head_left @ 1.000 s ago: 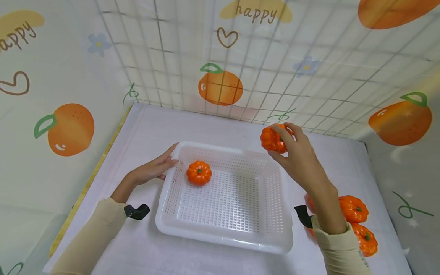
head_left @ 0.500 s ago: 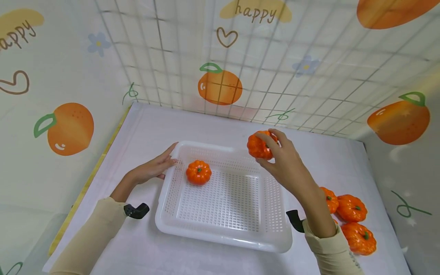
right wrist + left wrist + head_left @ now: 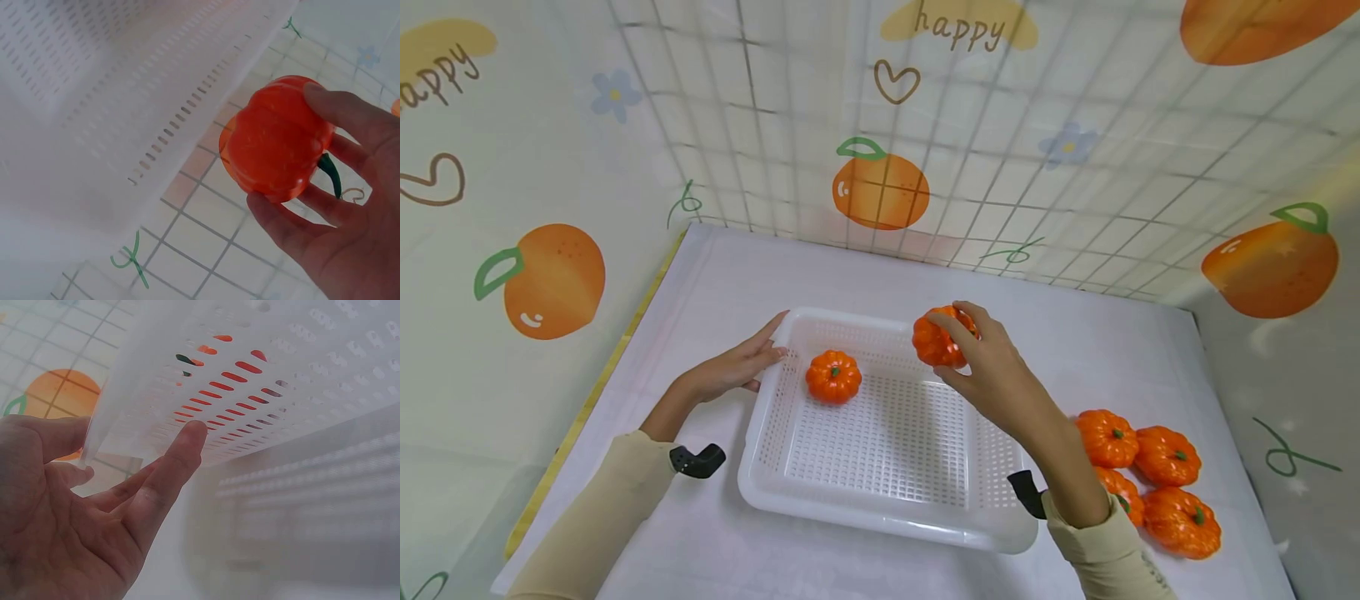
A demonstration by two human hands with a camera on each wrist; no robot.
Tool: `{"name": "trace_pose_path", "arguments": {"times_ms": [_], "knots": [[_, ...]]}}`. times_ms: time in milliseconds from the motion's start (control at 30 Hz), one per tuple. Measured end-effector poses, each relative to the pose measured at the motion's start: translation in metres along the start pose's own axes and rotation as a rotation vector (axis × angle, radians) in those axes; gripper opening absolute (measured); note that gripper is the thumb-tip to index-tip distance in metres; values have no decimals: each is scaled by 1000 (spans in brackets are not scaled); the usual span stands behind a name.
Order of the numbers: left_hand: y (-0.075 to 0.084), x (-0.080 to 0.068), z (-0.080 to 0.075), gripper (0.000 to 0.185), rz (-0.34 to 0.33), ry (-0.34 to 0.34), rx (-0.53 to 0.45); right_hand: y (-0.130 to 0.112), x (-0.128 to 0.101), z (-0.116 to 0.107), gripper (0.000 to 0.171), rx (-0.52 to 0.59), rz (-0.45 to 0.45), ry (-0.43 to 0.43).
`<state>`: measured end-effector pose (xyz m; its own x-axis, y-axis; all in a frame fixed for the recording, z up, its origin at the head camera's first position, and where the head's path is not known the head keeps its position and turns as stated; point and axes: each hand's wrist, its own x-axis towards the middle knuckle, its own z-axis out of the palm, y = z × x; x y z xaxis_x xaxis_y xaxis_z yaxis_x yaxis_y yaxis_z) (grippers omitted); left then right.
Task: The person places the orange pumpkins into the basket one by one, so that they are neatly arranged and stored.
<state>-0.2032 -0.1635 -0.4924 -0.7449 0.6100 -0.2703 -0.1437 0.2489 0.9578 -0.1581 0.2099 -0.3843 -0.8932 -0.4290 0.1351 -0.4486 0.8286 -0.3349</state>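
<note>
A small toy pumpkin [image 3: 937, 339] is held in the curled fingers of the right hand [image 3: 992, 379]; it looks light, hard and smooth, best gripped round its sides. The white basket [image 3: 880, 508] is touched by the flat left hand [image 3: 730, 371]

Two bare hands, two pale sleeves, two black wrist mounts

Both forearms are covered by long sleeves of a pale beige, cream-like fabric, close-fitting and ending at the wrists. No gloves, rings or watches are seen on the left hand [image 3: 733, 367] or the right hand [image 3: 992, 379]. A small black mount with a rounded, hooked shape is worn at the left cuff [image 3: 698, 461], and a similar black piece is seen at the right cuff [image 3: 1027, 492]. Faint small dark lettering is printed along the right sleeve [image 3: 1138, 567], too small to be read.
</note>
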Motion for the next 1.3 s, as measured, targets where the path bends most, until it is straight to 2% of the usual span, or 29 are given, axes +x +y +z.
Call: {"name": "trace_pose_path", "arguments": {"times_ms": [200,700,967,1133,1300], "knots": [[1,0,0,67,3,-5,-10,0,-2,13,71,-3,-60,-15],[0,0,1,67,2,1,7,-4,-2,43,63,-28,-133,-97],[0,0,1,68,2,1,18,-3,1,56,65,-40,-89,-189],[0,0,1,67,4,-2,11,-3,3,62,63,-19,-76,-222],[1,0,1,67,2,-1,9,-2,5,68,64,-45,-95,-238]]}}
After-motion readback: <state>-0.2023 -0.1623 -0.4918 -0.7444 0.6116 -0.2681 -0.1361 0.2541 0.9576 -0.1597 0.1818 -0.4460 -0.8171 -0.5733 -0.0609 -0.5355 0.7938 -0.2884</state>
